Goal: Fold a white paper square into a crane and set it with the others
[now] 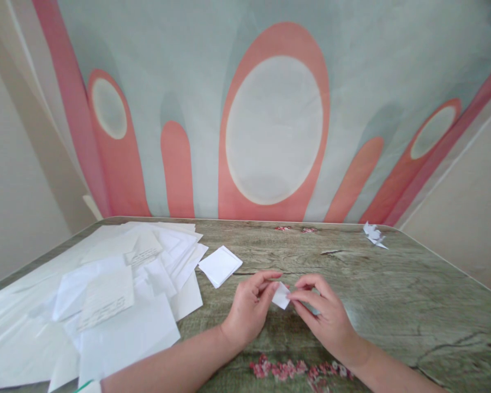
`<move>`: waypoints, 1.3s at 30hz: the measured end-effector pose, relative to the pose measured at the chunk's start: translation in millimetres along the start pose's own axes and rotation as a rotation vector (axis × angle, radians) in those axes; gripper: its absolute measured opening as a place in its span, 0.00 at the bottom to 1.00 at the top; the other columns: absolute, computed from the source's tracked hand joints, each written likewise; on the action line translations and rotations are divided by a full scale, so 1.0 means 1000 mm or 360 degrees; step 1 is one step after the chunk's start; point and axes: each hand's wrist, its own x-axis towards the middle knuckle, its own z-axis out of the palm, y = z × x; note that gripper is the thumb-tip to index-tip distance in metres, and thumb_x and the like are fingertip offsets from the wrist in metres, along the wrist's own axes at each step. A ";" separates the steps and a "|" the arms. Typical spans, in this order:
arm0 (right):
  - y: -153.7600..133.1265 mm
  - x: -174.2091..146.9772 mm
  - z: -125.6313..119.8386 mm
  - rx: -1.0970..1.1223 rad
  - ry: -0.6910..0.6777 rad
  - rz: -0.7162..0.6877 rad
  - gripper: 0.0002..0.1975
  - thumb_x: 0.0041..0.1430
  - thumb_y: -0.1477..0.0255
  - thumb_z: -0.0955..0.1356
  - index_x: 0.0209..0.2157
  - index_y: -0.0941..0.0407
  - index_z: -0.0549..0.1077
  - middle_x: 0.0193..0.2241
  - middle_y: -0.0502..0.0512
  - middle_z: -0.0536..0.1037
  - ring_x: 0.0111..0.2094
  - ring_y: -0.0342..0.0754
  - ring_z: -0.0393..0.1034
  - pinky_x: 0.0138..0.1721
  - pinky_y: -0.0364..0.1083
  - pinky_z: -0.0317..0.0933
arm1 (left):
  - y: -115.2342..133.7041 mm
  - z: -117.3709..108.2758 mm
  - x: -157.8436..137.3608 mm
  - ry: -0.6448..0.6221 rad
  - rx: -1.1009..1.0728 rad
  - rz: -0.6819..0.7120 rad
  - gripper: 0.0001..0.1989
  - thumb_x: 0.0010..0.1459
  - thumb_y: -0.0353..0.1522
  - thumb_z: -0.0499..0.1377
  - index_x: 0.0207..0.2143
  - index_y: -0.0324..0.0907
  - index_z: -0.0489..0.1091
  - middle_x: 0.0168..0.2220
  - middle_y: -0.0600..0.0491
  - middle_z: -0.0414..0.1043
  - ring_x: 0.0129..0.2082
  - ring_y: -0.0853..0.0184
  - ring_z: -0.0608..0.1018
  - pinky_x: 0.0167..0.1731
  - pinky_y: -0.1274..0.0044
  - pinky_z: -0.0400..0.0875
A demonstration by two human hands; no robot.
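Between my two hands is a small folded square of white paper [281, 296], held up just above the wood-patterned table. My left hand [251, 305] pinches its left edge between thumb and fingers. On the other side, the fingertips of my right hand [323, 311] close on its right corner. The inner folds of the paper are too small to make out. A short stack of white paper squares [220, 266] lies on the table beyond my left hand.
A wide, loose pile of white sheets [135, 327] covers the table's left side, a few with printed lines. Small folded white paper pieces [374, 234] lie at the far right corner. A patterned coral and grey-green backdrop [204, 82] rises behind the table [393, 295].
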 end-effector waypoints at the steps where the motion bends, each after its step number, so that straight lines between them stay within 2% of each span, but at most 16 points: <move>1: -0.001 0.000 0.000 0.0009 -0.0010 0.0009 0.08 0.55 0.76 0.64 0.34 0.51 0.74 0.35 0.55 0.68 0.35 0.47 0.67 0.35 0.47 0.65 | 0.000 0.000 0.000 0.0000 0.0019 0.0014 0.13 0.58 0.36 0.52 0.42 0.39 0.67 0.32 0.50 0.75 0.31 0.67 0.77 0.32 0.78 0.70; 6: -0.004 0.004 0.000 0.0106 -0.0062 0.0125 0.04 0.57 0.73 0.64 0.32 0.53 0.71 0.34 0.55 0.68 0.36 0.48 0.67 0.37 0.47 0.63 | 0.000 -0.001 -0.001 -0.0012 0.0114 0.0035 0.13 0.59 0.36 0.52 0.43 0.39 0.68 0.34 0.50 0.75 0.32 0.67 0.76 0.33 0.78 0.70; 10: -0.006 0.005 0.000 0.0213 -0.0080 0.0257 0.03 0.58 0.72 0.64 0.31 0.54 0.69 0.33 0.54 0.68 0.36 0.47 0.66 0.37 0.45 0.62 | -0.001 -0.001 -0.001 -0.0067 0.0057 -0.0010 0.15 0.60 0.37 0.51 0.45 0.39 0.67 0.38 0.48 0.75 0.36 0.65 0.76 0.36 0.76 0.70; 13: -0.008 0.006 -0.001 0.0273 -0.0110 0.0329 0.04 0.59 0.72 0.63 0.30 0.54 0.68 0.32 0.53 0.68 0.36 0.47 0.65 0.37 0.45 0.61 | -0.002 0.000 -0.001 -0.0141 -0.0058 -0.0069 0.17 0.56 0.36 0.56 0.47 0.39 0.65 0.39 0.48 0.75 0.38 0.64 0.76 0.39 0.75 0.70; 16: -0.009 0.006 -0.001 0.0323 -0.0145 0.0362 0.05 0.59 0.72 0.63 0.30 0.54 0.68 0.31 0.53 0.68 0.35 0.46 0.65 0.37 0.45 0.60 | -0.005 0.002 -0.001 -0.0122 -0.0071 -0.0110 0.18 0.53 0.34 0.59 0.46 0.39 0.65 0.41 0.47 0.74 0.40 0.63 0.76 0.40 0.75 0.70; 20: -0.010 0.006 0.000 0.0372 -0.0157 0.0439 0.06 0.59 0.71 0.63 0.29 0.55 0.67 0.30 0.52 0.69 0.33 0.45 0.65 0.36 0.44 0.59 | -0.007 0.003 0.000 -0.0103 -0.0104 -0.0135 0.16 0.53 0.33 0.59 0.45 0.39 0.66 0.39 0.47 0.75 0.38 0.63 0.77 0.38 0.76 0.71; 28: -0.008 0.006 0.002 0.0406 -0.0179 0.0731 0.09 0.57 0.66 0.64 0.28 0.56 0.65 0.25 0.48 0.68 0.29 0.43 0.64 0.33 0.42 0.58 | -0.008 0.003 0.002 -0.0103 -0.0255 -0.0164 0.16 0.54 0.33 0.58 0.46 0.39 0.65 0.37 0.47 0.76 0.37 0.63 0.77 0.37 0.76 0.69; 35: -0.007 0.005 0.002 0.0419 -0.0219 0.0683 0.12 0.59 0.65 0.63 0.25 0.56 0.66 0.23 0.47 0.66 0.27 0.43 0.62 0.30 0.41 0.56 | -0.006 0.002 0.003 -0.0120 -0.0430 -0.0200 0.18 0.54 0.33 0.59 0.46 0.37 0.63 0.34 0.48 0.76 0.32 0.67 0.76 0.33 0.79 0.67; 39: -0.009 0.006 0.001 0.0401 -0.0202 0.0618 0.11 0.58 0.66 0.64 0.24 0.56 0.65 0.23 0.48 0.66 0.27 0.43 0.62 0.31 0.41 0.56 | -0.006 0.001 0.005 -0.0138 -0.0490 -0.0218 0.19 0.54 0.35 0.59 0.46 0.37 0.63 0.34 0.48 0.76 0.32 0.67 0.76 0.34 0.77 0.67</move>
